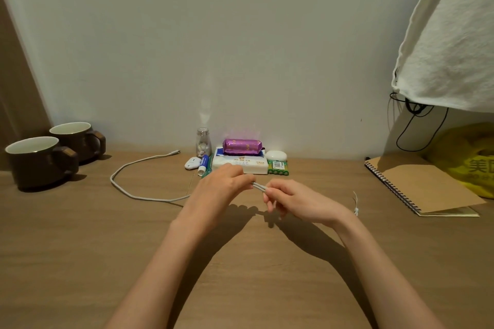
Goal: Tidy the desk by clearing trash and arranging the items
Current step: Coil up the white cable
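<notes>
Your left hand (pixel 224 185) and right hand (pixel 299 201) meet over the middle of the tabletop (pixel 80 235). Each pinches a doubled stretch of the white charging cable (pixel 258 186) in curled fingers. The rest of the cable loops away to the left across the wood, and its plug lies far back, near a small glass bottle (pixel 203 141). A spiral notebook (pixel 422 187) lies at the right.

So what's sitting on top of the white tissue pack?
A shiny purple packet lies on top of the tissue pack. The left hand covers part of its front edge. The pack's top beneath the packet is hidden.
</notes>
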Motion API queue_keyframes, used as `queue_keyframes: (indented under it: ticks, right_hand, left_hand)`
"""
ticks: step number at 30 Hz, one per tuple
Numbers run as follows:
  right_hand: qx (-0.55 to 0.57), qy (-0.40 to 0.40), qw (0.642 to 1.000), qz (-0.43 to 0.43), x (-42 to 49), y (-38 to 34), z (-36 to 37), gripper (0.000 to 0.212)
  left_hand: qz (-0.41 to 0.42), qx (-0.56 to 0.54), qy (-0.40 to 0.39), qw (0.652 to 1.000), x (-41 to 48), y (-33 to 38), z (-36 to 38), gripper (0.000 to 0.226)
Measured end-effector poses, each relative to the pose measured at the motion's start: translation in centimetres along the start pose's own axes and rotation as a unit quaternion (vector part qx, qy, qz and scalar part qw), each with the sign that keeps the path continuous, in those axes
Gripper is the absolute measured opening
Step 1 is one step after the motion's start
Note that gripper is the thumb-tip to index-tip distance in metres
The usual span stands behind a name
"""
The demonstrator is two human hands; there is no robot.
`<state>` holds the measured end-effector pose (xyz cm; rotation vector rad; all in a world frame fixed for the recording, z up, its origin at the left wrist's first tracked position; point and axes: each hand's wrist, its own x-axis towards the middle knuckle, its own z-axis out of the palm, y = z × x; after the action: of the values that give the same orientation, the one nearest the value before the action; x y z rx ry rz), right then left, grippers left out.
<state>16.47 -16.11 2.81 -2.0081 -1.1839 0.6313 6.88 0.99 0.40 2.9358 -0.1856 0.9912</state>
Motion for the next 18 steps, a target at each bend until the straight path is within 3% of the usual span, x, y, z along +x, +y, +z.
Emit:
queue_keyframes:
  ticks: [10, 12, 15, 18]
  right_hand:
    - [0.003, 0.045, 0.999, 0.002, 0.3, -0.5, 0.9, 0.030]
    - [0.000, 0.058, 0.998, -0.019, 0.2, -0.5, 0.8, 0.030]
    - [0.037, 0.107, 0.993, -0.034, 0.1, -0.4, 0.3, 0.028]
    - [0.175, 0.197, 0.964, -0.022, 0.3, -0.2, -0.5, 0.024]
  left_hand:
    - [0.028, -0.011, 0.014, 0.999, -0.1, -0.4, 0.2, 0.029]
    - [-0.011, -0.064, 0.009, 0.998, -0.2, -0.6, 0.0, 0.027]
    - [-0.106, -0.198, 0.001, 0.974, -0.3, -0.6, -0.2, 0.044]
    - [-0.202, -0.301, 0.111, 0.925, 0.0, -0.6, -0.7, 0.038]
